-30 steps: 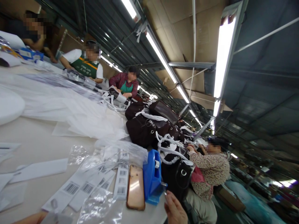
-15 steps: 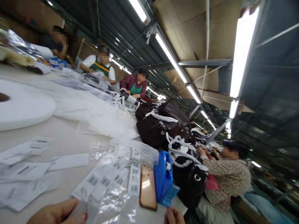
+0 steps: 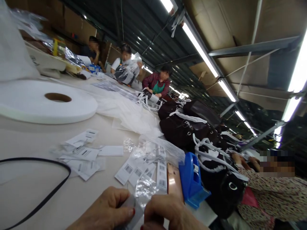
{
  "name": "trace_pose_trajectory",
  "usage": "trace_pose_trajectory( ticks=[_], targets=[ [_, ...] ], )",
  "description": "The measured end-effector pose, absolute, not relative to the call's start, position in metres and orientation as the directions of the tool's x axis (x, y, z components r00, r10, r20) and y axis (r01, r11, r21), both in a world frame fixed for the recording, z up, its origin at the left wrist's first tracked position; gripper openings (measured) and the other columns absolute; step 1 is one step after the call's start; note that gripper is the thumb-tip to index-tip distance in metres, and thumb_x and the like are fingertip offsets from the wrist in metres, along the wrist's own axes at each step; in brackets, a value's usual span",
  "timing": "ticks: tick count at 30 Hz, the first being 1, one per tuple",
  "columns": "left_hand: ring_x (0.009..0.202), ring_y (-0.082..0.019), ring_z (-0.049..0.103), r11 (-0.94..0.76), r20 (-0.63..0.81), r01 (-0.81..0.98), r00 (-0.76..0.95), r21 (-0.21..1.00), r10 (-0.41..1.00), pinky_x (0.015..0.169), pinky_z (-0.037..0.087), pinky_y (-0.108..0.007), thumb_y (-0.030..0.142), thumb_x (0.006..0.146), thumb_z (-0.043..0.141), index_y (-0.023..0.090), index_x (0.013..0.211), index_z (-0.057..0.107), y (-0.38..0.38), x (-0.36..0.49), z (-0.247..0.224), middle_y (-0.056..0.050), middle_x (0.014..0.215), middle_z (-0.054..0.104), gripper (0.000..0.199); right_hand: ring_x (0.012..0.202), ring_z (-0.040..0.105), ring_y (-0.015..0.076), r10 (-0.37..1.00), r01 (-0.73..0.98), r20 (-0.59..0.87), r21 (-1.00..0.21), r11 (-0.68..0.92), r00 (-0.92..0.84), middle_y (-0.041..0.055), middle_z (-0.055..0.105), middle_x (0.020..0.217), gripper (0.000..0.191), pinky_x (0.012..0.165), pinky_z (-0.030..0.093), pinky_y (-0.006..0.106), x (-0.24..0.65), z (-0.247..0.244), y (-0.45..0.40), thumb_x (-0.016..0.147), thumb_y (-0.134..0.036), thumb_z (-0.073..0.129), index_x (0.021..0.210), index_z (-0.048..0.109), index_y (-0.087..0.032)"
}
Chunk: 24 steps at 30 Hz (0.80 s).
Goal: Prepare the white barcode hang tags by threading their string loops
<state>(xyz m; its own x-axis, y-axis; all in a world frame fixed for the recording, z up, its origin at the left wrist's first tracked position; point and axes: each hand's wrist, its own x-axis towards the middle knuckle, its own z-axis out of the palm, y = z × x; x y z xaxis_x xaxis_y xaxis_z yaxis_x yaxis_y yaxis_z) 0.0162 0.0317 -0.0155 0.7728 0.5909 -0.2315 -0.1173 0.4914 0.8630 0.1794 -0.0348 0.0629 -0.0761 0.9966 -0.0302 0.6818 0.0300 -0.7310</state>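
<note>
My left hand [image 3: 107, 206] pinches a small translucent plastic bag [image 3: 130, 203] between thumb and fingers. A thin cord or loop seems to rise from its top edge. Close on its right is my right hand [image 3: 171, 210], fingers curled down at the bag's side; whatever lies in its fingertips is hidden. Clear shiny plastic [image 3: 145, 190] lies just beyond both hands. Behind that are white barcode tags [image 3: 137, 174] and a strip of barcode labels [image 3: 161, 169]. A phone [image 3: 174, 180] lies partly behind my right hand, beside a blue tape dispenser [image 3: 192, 182].
Loose printed tags [image 3: 83, 156] lie left, near a black cord [image 3: 54, 191]. A big white roll [image 3: 31, 102] and white sheeting [image 3: 127, 111] lie farther back. Dark bags with white straps [image 3: 182, 131] are piled right. Several people work around the table, one [image 3: 271, 191] close on the right.
My view has swung left, so the table things appear farther right. My right hand has come in beside my left hand. A person across the table has lifted a plastic-wrapped item.
</note>
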Motion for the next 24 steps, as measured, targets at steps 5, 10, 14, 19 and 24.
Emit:
trace_pose_trajectory(
  ticks=[5, 10, 14, 19, 24],
  targets=[
    [0.051, -0.009, 0.034, 0.425, -0.211, -0.083, 0.773, 0.901, 0.598, 0.049, 0.024, -0.021, 0.030, 0.061, 0.059, 0.013, 0.061, 0.061, 0.032, 0.016, -0.011, 0.005, 0.052, 0.043, 0.017, 0.053, 0.052, 0.0107, 0.992, 0.746, -0.048, -0.664, 0.054, -0.115, -0.0053, 0.062, 0.058, 0.006, 0.045, 0.034, 0.018, 0.174, 0.069, -0.025, 0.068, -0.025, 0.065, 0.065, 0.070, -0.025],
    [0.053, -0.010, 0.035, 0.407, -0.222, -0.053, 0.772, 0.912, 0.596, 0.049, 0.026, -0.021, 0.030, 0.062, 0.058, 0.014, 0.060, 0.058, 0.031, 0.016, -0.013, 0.004, 0.054, 0.042, 0.016, 0.058, 0.049, 0.0104, 0.968, 0.864, -0.184, -0.500, 0.057, -0.171, -0.0047, 0.056, 0.059, 0.008, 0.049, 0.032, 0.018, 0.178, 0.067, -0.014, 0.071, -0.028, 0.062, 0.068, 0.066, -0.021],
    [0.053, -0.010, 0.035, 0.396, -0.231, -0.032, 0.768, 0.918, 0.597, 0.049, 0.026, -0.021, 0.032, 0.062, 0.058, 0.014, 0.061, 0.058, 0.031, 0.018, -0.016, 0.004, 0.054, 0.042, 0.018, 0.060, 0.048, 0.0096, 0.947, 0.908, -0.287, -0.418, 0.010, -0.143, -0.0046, 0.052, 0.061, 0.013, 0.049, 0.031, 0.018, 0.178, 0.068, -0.011, 0.072, -0.032, 0.061, 0.070, 0.063, -0.019],
    [0.049, -0.009, 0.032, 0.407, -0.215, -0.066, 0.766, 0.911, 0.606, 0.046, 0.020, -0.022, 0.034, 0.060, 0.057, 0.016, 0.058, 0.052, 0.032, 0.020, -0.014, 0.006, 0.050, 0.040, 0.019, 0.053, 0.043, 0.0071, 0.931, 0.883, -0.334, -0.470, -0.027, -0.149, -0.0068, 0.046, 0.054, 0.012, 0.044, 0.027, 0.017, 0.177, 0.062, -0.006, 0.071, -0.029, 0.061, 0.065, 0.059, -0.018],
    [0.050, -0.009, 0.032, 0.390, -0.254, 0.001, 0.761, 0.921, 0.597, 0.047, 0.020, -0.022, 0.034, 0.060, 0.057, 0.015, 0.058, 0.053, 0.032, 0.017, -0.015, 0.005, 0.052, 0.039, 0.019, 0.050, 0.041, 0.0063, 0.920, 0.844, -0.367, -0.529, -0.085, -0.138, -0.0085, 0.045, 0.051, 0.014, 0.041, 0.026, 0.016, 0.179, 0.054, 0.001, 0.064, -0.028, 0.066, 0.061, 0.057, -0.019]
  ],
)
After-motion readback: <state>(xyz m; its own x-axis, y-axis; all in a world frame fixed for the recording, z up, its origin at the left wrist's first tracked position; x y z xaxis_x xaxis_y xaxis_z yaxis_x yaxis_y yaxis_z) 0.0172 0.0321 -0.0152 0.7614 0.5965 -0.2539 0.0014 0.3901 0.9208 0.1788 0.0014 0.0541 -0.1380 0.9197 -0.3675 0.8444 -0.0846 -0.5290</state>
